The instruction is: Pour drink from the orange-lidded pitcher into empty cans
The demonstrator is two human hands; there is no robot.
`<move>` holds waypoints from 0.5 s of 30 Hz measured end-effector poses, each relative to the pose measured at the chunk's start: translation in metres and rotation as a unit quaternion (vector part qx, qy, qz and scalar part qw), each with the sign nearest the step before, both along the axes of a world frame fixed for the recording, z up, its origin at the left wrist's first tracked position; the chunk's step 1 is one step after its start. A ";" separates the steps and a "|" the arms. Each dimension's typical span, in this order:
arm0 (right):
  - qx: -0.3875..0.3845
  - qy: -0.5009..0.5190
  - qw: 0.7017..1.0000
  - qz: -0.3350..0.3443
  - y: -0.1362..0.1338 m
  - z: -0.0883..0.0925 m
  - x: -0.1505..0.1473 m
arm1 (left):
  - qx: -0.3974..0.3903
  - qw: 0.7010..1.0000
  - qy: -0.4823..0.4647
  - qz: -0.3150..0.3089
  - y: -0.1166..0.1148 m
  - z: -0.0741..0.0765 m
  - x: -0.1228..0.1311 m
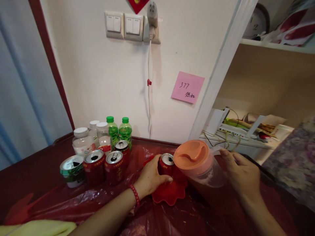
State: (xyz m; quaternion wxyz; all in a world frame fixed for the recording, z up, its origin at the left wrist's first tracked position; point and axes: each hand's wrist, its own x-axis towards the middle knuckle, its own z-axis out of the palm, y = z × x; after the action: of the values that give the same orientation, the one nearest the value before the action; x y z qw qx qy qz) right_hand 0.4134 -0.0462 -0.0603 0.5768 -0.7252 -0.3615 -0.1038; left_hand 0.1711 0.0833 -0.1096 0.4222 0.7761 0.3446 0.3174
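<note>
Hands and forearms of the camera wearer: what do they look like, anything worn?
Left hand: ungloved, with a red beaded bracelet of small round beads at the wrist. Right hand: ungloved, no bracelet or watch visible. Both forearms show bare, with no sleeves or cables in view.

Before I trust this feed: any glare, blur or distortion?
Head view: glare streaks the red table cover left of the left hand; head view: patterned fabric, far right, looks soft; head view: white shelf frame leans, perhaps partly wide-lens distortion.
</note>
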 end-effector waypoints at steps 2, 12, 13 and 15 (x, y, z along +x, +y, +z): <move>-0.001 -0.004 1.000 0.000 0.000 0.000 0.000 | -0.001 1.000 0.001 -0.002 -0.001 0.000 0.000; -0.009 -0.007 1.000 0.008 0.000 0.003 -0.001 | -0.012 1.000 -0.012 -0.005 0.002 -0.006 0.003; -0.007 -0.004 1.000 0.009 0.000 0.003 -0.002 | -0.015 1.000 -0.014 -0.006 0.002 -0.007 0.003; -0.007 0.001 1.000 0.009 0.000 0.003 -0.002 | -0.014 1.000 -0.014 -0.007 0.003 -0.009 0.003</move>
State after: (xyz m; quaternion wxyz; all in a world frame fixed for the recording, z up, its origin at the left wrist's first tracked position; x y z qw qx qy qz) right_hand 0.4117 -0.0464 -0.0571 0.5725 -0.7265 -0.3679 -0.0954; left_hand 0.1736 0.0863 -0.1182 0.4401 0.7677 0.3381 0.3204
